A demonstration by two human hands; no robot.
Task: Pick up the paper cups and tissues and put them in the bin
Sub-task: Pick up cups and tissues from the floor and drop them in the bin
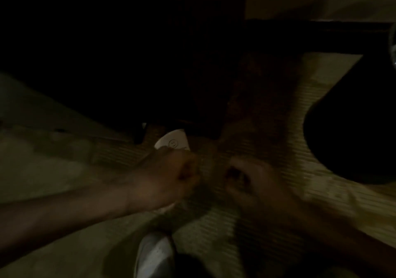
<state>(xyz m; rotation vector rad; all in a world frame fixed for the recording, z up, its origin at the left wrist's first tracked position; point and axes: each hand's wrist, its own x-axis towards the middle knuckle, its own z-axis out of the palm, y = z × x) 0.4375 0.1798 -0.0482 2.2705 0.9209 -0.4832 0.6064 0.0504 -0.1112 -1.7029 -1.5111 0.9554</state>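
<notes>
The view is dark and blurred. A white paper cup (174,142) with a small smiley face shows just above my left hand (167,177). The fingers of that hand are curled round the cup, and a white sliver shows under the wrist. My right hand (252,183) hovers low over the striped mat (321,192), a short gap to the right of the left hand. Its fingers are bent downward and smeared by motion. I cannot make out anything in it. No tissue can be made out.
A large dark rounded shape (353,132), possibly a bin, stands at the right on the mat. Dark furniture (192,63) fills the top and centre. A white shoe (154,256) is at the bottom edge.
</notes>
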